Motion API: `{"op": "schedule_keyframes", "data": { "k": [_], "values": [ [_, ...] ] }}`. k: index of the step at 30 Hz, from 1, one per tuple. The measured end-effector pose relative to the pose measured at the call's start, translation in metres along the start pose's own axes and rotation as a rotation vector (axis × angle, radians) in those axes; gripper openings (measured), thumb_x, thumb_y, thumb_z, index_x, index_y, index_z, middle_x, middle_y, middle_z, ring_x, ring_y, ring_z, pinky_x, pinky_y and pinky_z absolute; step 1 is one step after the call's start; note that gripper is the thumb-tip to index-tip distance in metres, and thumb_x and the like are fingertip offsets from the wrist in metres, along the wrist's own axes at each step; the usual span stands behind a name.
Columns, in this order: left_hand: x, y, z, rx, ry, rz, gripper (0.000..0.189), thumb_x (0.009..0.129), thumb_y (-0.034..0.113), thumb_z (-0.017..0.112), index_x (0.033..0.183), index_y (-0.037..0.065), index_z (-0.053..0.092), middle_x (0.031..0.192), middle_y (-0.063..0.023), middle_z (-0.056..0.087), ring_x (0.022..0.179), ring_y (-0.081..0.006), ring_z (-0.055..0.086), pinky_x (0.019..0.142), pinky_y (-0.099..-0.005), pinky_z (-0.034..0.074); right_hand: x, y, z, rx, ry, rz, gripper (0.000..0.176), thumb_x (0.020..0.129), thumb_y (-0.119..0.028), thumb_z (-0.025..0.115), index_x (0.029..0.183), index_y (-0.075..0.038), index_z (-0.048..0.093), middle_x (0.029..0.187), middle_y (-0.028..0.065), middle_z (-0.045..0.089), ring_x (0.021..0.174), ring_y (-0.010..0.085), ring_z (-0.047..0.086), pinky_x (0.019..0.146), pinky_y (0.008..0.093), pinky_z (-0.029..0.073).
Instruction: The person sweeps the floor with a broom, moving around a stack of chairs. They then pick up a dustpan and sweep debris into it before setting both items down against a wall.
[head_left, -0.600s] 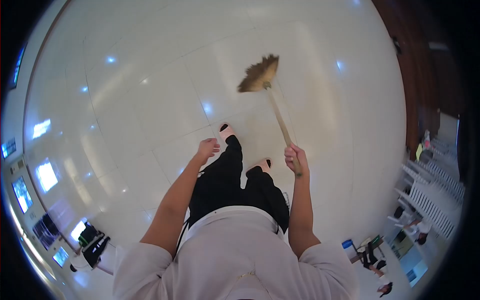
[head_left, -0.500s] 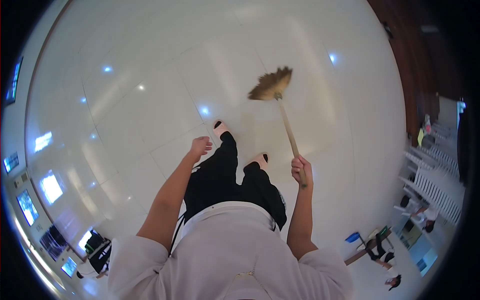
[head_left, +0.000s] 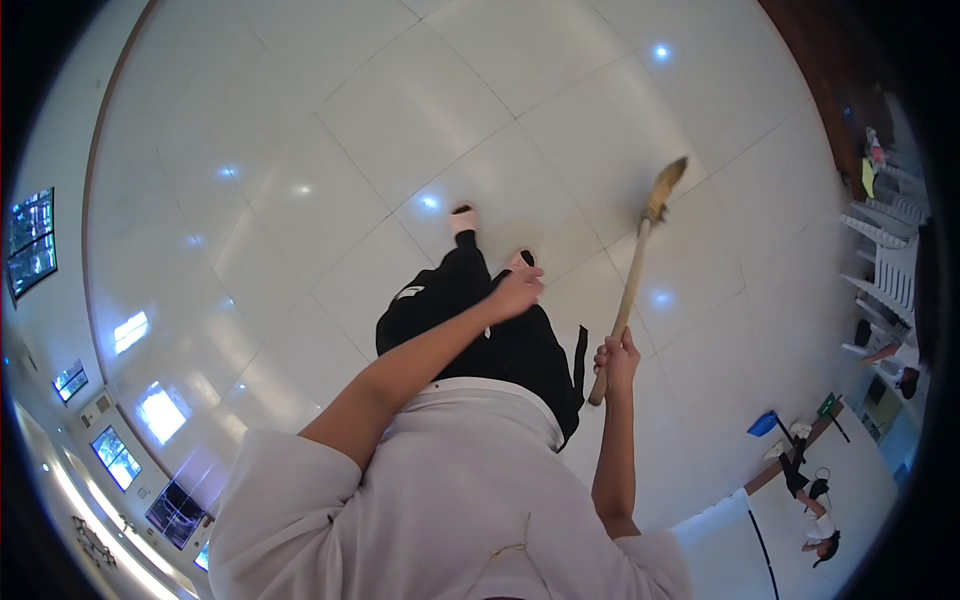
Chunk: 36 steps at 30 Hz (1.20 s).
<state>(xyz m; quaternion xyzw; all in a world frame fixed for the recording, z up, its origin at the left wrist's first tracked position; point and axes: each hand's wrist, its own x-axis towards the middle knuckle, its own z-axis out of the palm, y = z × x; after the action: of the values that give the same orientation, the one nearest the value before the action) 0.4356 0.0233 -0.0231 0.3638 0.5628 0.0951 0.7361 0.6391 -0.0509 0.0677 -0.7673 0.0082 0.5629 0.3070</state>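
In the head view, the right hand [head_left: 619, 358] closes round the handle of a broom [head_left: 634, 280], whose bristles angle forward over the tiled floor [head_left: 450, 110]; contact cannot be told. The left hand [head_left: 516, 293], fingers loosely bent, hangs before the black trousers [head_left: 455, 310], its exact closure unclear.

Right hand [head_left: 619, 358]: closed around broom [head_left: 632, 278], near its butt end.
Broom head [head_left: 664, 190]: forward of right hand, seen edge-on; floor contact indeterminate.
Left hand [head_left: 516, 292]: fingers loosely bent, in front of trousers [head_left: 440, 300].
Floor [head_left: 420, 110]: pale, glossy, tiled.
Right edge: white chairs [head_left: 893, 268].
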Motion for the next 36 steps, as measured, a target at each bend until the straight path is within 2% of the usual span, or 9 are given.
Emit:
{"op": "schedule_keyframes", "data": {
  "k": [4, 7, 11, 15, 17, 20, 24, 31, 36],
  "values": [
    [0.022, 0.032, 0.065, 0.147, 0.038, 0.133, 0.058, 0.079, 0.021, 0.05, 0.127, 0.0, 0.023, 0.107, -0.0156, 0.046, 0.074, -0.0202, 0.056, 0.071, -0.0291, 0.044, -0.024, -0.055, -0.01, 0.192, -0.211, 0.09, 0.061, 0.078, -0.004, 0.044, 0.132, -0.008, 0.017, 0.053, 0.001, 0.039, 0.038, 0.0087, 0.037, 0.031, 0.0227, 0.032],
    [0.035, 0.098, 0.074, -0.322, 0.064, -0.054, 0.062, 0.076, 0.017, 0.054, 0.125, 0.001, 0.018, 0.101, -0.0168, 0.047, 0.072, -0.0217, 0.055, 0.065, -0.0325, 0.046, -0.01, -0.088, 0.015, 0.224, -0.542, 0.216, 0.056, 0.079, -0.003, 0.043, 0.13, -0.009, 0.022, 0.053, 0.001, 0.039, 0.037, 0.0087, 0.035, 0.031, 0.0225, 0.031],
    [0.088, 0.107, 0.016, -0.271, 0.543, -0.137, 0.047, 0.07, 0.01, 0.057, 0.108, -0.002, 0.03, 0.084, -0.0168, 0.05, 0.065, -0.0213, 0.053, 0.051, -0.0341, 0.045, 0.042, -0.112, 0.095, 0.197, -0.875, 0.235, 0.019, 0.079, -0.007, 0.044, 0.098, -0.007, 0.043, 0.052, 0.0004, 0.041, 0.037, 0.0088, 0.038, 0.032, 0.0226, 0.031],
    [0.135, 0.121, -0.075, -0.743, 0.445, -0.142, 0.028, 0.076, 0.02, 0.051, 0.093, 0.0, 0.042, 0.079, -0.0116, 0.051, 0.067, -0.0208, 0.054, 0.056, -0.0342, 0.046, 0.117, -0.149, 0.186, 0.304, -1.018, 0.382, 0.005, 0.078, -0.011, 0.046, 0.08, -0.007, 0.044, 0.05, 0.0008, 0.041, 0.037, 0.0093, 0.04, 0.033, 0.0221, 0.033],
    [0.146, 0.149, -0.099, -0.622, 0.413, -0.207, 0.031, 0.079, 0.025, 0.047, 0.097, 0.001, 0.043, 0.085, -0.0113, 0.053, 0.075, -0.0211, 0.052, 0.065, -0.0348, 0.043, 0.15, -0.171, 0.222, 0.357, -0.985, 0.655, 0.003, 0.082, -0.011, 0.041, 0.079, -0.01, 0.041, 0.054, -0.0028, 0.04, 0.041, 0.0032, 0.037, 0.033, 0.0163, 0.031],
    [0.163, 0.167, -0.121, -0.398, 0.323, -0.299, 0.036, 0.082, 0.033, 0.041, 0.102, 0.004, 0.045, 0.093, -0.0102, 0.054, 0.083, -0.0205, 0.051, 0.075, -0.0354, 0.04, 0.197, -0.178, 0.246, 0.208, -0.926, 0.409, 0.008, 0.082, -0.013, 0.042, 0.076, -0.009, 0.042, 0.055, -0.0023, 0.04, 0.043, 0.0026, 0.038, 0.033, 0.0151, 0.03],
    [0.178, 0.186, -0.114, -0.179, 0.189, -0.268, 0.037, 0.083, 0.033, 0.041, 0.108, 0.006, 0.045, 0.096, -0.0079, 0.056, 0.082, -0.0188, 0.052, 0.073, -0.0347, 0.041, 0.233, -0.197, 0.167, 0.81, -1.053, 0.686, 0.019, 0.085, -0.015, 0.04, 0.068, -0.006, 0.039, 0.052, -0.0023, 0.039, 0.038, 0.0048, 0.037, 0.031, 0.0155, 0.032],
    [0.194, 0.166, -0.079, 0.087, 0.035, -0.468, 0.034, 0.082, 0.028, 0.044, 0.107, 0.005, 0.048, 0.089, -0.0074, 0.057, 0.073, -0.0171, 0.055, 0.062, -0.0313, 0.043, 0.177, -0.154, -0.009, 1.341, -0.66, 0.418, 0.017, 0.088, -0.014, 0.033, 0.074, -0.005, 0.035, 0.055, -0.0017, 0.034, 0.043, 0.0049, 0.035, 0.034, 0.017, 0.029],
    [0.189, 0.164, -0.077, 0.161, 0.071, -0.385, 0.027, 0.079, 0.025, 0.042, 0.093, 0.005, 0.054, 0.077, -0.0042, 0.057, 0.058, -0.0123, 0.052, 0.047, -0.0267, 0.041, 0.15, -0.138, -0.078, 1.202, -0.272, 0.268, 0.015, 0.087, -0.015, 0.036, 0.075, -0.007, 0.036, 0.056, -0.0019, 0.035, 0.043, 0.0039, 0.036, 0.034, 0.0169, 0.031]
  ]
}}
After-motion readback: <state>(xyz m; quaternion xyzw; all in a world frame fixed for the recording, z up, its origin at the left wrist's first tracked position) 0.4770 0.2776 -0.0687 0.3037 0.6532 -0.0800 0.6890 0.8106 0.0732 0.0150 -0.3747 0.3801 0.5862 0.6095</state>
